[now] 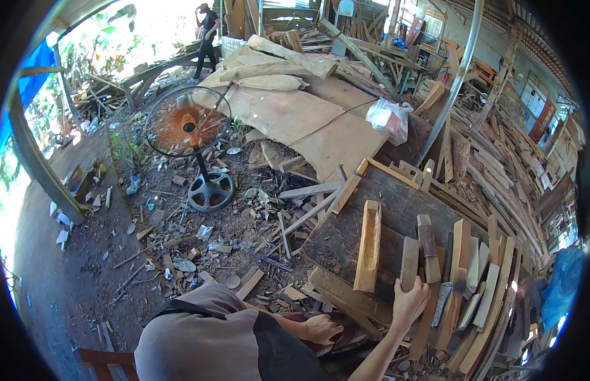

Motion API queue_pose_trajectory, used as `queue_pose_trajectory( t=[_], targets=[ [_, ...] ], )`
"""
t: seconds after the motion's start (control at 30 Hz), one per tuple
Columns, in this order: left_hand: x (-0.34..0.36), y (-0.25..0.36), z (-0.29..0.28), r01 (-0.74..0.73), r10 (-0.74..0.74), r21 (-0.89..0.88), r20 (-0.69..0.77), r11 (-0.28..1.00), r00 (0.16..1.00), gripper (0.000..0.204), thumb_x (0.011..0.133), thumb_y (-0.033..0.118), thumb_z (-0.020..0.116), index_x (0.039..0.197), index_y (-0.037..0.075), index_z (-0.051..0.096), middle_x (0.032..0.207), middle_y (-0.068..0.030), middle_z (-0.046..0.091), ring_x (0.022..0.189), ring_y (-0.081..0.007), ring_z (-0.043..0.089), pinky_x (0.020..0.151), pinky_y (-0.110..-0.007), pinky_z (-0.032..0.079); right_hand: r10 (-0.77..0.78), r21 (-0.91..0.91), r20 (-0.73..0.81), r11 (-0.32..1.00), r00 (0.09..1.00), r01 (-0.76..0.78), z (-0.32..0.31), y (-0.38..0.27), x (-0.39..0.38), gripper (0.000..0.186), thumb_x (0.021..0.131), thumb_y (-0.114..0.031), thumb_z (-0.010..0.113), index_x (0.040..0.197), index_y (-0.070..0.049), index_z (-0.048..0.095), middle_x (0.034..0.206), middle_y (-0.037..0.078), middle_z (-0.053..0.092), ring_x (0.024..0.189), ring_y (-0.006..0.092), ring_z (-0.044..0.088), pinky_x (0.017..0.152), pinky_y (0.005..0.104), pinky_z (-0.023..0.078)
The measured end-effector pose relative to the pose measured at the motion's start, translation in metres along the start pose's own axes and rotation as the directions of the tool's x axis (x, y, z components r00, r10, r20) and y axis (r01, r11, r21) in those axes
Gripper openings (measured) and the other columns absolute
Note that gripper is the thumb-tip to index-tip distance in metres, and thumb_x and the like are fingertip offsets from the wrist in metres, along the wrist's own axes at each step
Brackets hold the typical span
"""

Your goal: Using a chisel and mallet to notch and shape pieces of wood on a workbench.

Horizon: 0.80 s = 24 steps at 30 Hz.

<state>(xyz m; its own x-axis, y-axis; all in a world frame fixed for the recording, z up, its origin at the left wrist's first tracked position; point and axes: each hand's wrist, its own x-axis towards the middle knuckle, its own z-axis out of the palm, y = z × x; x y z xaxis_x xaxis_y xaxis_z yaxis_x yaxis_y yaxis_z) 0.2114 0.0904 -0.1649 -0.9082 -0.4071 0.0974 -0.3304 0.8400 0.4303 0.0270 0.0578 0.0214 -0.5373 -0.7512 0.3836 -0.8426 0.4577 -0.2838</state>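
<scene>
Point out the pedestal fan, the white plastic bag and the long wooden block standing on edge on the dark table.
pedestal fan (188,122): head view, orange hub behind the grille.
white plastic bag (389,117): head view, middle of the bag.
long wooden block (369,246): head view, mid-length.
</scene>
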Motion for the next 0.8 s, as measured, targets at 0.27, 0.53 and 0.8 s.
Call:
queue_pose_trajectory(
  t=[0.27, 0.53, 0.8],
  targets=[
    [-0.002, 0.001, 0.001, 0.029, -0.029, -0.008, -0.004, 1.000, 1.000, 0.046, 0.069, 0.038, 0.071, 0.099, 0.005, 0.058, 0.072, -0.0105, 0.064, 0.070, -0.0300, 0.064, 0.068, -0.040, 0.048, 0.045, 0.006, -0.059, 0.999, 0.997, -0.044, 0.022, -0.020, 0.014, 0.056, 0.081, -0.031, 0.072, 0.121, 0.003, 0.053, 0.107, 0.018, 0.057, 0.104, 0.0347, 0.054, 0.092, 0.0461, 0.044],
    [-0.005, 0.004, -0.004, -0.003, 0.000, -0.057, -0.060, 0.998, 0.998, 0.040, 0.069, 0.041, 0.069, 0.091, 0.009, 0.059, 0.068, -0.0119, 0.062, 0.068, -0.0306, 0.063, 0.067, -0.042, 0.049, -0.062, 0.878, -0.276, 0.389, 0.959, 0.278, -0.085, -0.033, -0.031, 0.059, 0.082, -0.043, 0.068, 0.117, 0.001, 0.050, 0.108, 0.017, 0.058, 0.104, 0.0295, 0.052, 0.089, 0.0407, 0.039],
    [0.004, -0.002, 0.002, 0.043, -0.044, -0.007, -0.227, 0.999, 0.973, 0.038, 0.067, 0.038, 0.073, 0.086, 0.009, 0.057, 0.065, -0.0134, 0.062, 0.060, -0.0324, 0.062, 0.064, -0.042, 0.051, -0.210, 0.897, -0.327, -0.375, 0.921, 0.233, -0.220, -0.029, -0.087, 0.023, 0.089, -0.041, 0.058, 0.101, -0.022, 0.050, 0.103, 0.001, 0.055, 0.108, 0.0221, 0.037, 0.085, 0.0400, 0.032]
  ],
)
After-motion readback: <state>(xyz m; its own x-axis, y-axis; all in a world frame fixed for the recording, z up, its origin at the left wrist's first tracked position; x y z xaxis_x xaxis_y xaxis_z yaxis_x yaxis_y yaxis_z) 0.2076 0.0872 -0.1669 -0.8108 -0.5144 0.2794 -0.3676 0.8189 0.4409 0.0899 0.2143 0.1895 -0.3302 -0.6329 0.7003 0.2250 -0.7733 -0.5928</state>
